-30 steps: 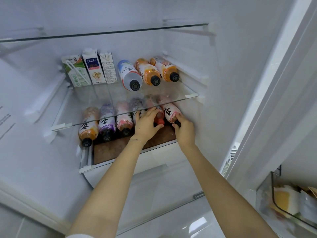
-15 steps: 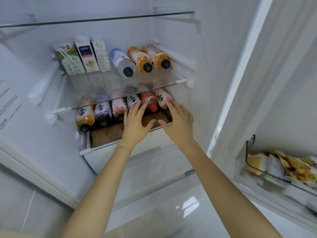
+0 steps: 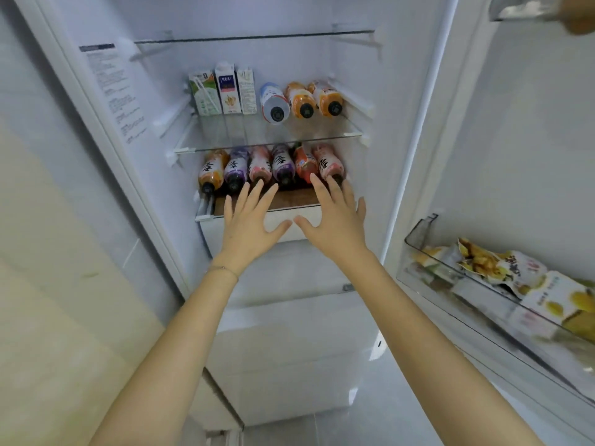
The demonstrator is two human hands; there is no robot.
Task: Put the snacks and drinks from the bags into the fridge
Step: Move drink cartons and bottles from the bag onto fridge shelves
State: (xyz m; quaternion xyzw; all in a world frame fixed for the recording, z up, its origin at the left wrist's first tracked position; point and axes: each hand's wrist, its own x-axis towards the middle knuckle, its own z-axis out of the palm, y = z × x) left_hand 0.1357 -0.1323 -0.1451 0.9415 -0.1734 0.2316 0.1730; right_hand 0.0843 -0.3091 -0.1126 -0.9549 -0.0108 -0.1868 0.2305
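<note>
Several drink bottles [image 3: 269, 165] lie side by side on the lower fridge shelf [image 3: 289, 199], caps toward me. On the glass shelf [image 3: 267, 144] above stand three cartons [image 3: 225, 91], with three more bottles [image 3: 301, 99] lying to their right. My left hand [image 3: 249, 223] and my right hand [image 3: 335, 220] hover just in front of the lower shelf, fingers spread, holding nothing. The right hand's fingertips are close to the rightmost bottle's cap; contact is unclear.
The open fridge door on the right carries a clear bin [image 3: 483, 304] with several snack packets [image 3: 502, 265]. A white drawer front [image 3: 289, 262] sits below the lower shelf. A top glass shelf [image 3: 254, 37] is bare. A cream wall [image 3: 48, 284] stands at the left.
Both hands have let go of the rightmost bottles and drawn back from the lower shelf with fingers opening. My view has pulled back, showing more of the fridge and door bin.
</note>
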